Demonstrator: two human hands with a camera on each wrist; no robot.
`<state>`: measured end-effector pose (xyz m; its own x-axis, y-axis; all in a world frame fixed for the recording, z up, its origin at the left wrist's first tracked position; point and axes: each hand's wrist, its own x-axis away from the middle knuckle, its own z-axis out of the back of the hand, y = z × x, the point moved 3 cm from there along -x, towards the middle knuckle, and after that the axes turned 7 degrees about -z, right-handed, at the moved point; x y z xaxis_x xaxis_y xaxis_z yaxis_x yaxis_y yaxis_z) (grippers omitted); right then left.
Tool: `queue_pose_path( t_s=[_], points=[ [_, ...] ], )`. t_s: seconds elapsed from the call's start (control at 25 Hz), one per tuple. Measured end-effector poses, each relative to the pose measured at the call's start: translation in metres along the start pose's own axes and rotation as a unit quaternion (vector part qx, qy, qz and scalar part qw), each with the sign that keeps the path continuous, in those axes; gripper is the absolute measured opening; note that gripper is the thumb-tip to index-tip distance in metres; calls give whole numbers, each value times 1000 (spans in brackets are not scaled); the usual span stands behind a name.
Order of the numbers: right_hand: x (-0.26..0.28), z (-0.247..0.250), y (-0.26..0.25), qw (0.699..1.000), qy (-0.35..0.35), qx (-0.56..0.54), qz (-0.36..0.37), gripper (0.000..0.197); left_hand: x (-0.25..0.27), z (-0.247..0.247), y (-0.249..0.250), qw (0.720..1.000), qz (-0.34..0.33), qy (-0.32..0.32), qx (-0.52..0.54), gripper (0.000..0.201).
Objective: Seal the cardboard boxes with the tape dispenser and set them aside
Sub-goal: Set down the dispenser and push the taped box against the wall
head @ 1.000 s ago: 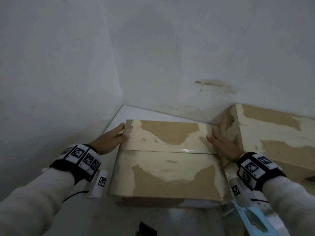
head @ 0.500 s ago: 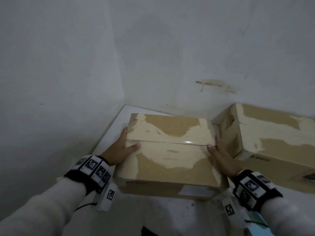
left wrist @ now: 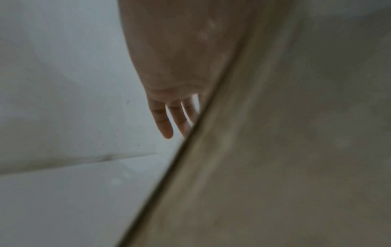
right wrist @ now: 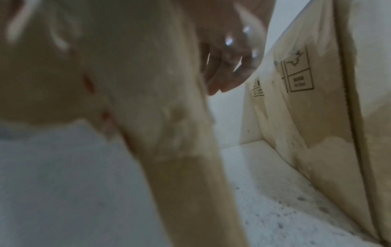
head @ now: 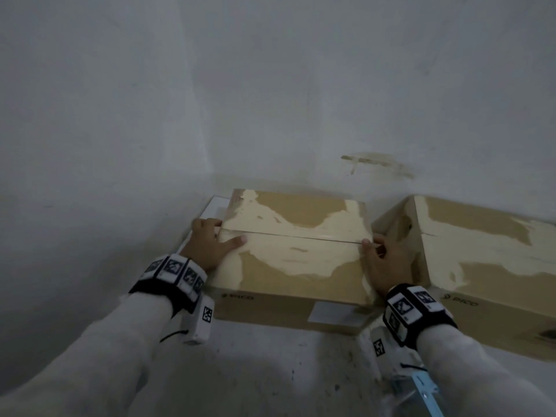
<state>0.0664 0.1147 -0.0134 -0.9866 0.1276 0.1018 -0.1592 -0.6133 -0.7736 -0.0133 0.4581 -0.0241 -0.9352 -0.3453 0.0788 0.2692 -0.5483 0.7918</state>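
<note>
A closed cardboard box [head: 294, 260] with torn pale patches lies on the white table [head: 270, 374], near the wall corner. My left hand [head: 210, 242] presses its left side, with the thumb flat on the lid and straight fingers [left wrist: 162, 120] running down the box's wall [left wrist: 296, 150]. My right hand [head: 382, 260] is against the right side, its thumb tip on the lid edge. Its fingers [right wrist: 224, 73] hang bent in the gap beside the box [right wrist: 148, 83]. A blue tape dispenser [head: 421, 389] lies on the table under my right forearm, held by neither hand.
A second, similar cardboard box [head: 487, 266] stands close on the right, leaving only a narrow gap; its printed side [right wrist: 306, 108] faces my right hand. White walls [head: 120, 145] close in at the left and the back. The table's left edge [head: 207, 212] runs beside the box.
The box has slid away from me toward the corner, with both hands riding along on its sides. My left thumb has come up onto the lid.
</note>
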Motion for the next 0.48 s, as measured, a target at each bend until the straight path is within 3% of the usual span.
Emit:
queue_pose_path(
  t_s=[0.12, 0.2, 0.32, 0.4, 0.48],
  points=[
    [22, 12, 0, 1000, -13, -3, -6, 37, 31, 4, -6, 993, -31, -42, 108, 63],
    [35, 17, 6, 996, -61, -70, -4, 47, 53, -3, -6, 972, -49, -58, 221, 52],
    [56, 7, 28, 969, -142, -197, -52, 60, 68, -18, -12, 945, -31, -10, 324, 69],
    [62, -2, 39, 963, -138, -223, -66, 52, 66, -24, -19, 942, -12, 35, 332, 82],
    [63, -4, 38, 963, -123, -230, -66, 47, 63, -26, -22, 939, 8, 66, 337, 74]
  ],
)
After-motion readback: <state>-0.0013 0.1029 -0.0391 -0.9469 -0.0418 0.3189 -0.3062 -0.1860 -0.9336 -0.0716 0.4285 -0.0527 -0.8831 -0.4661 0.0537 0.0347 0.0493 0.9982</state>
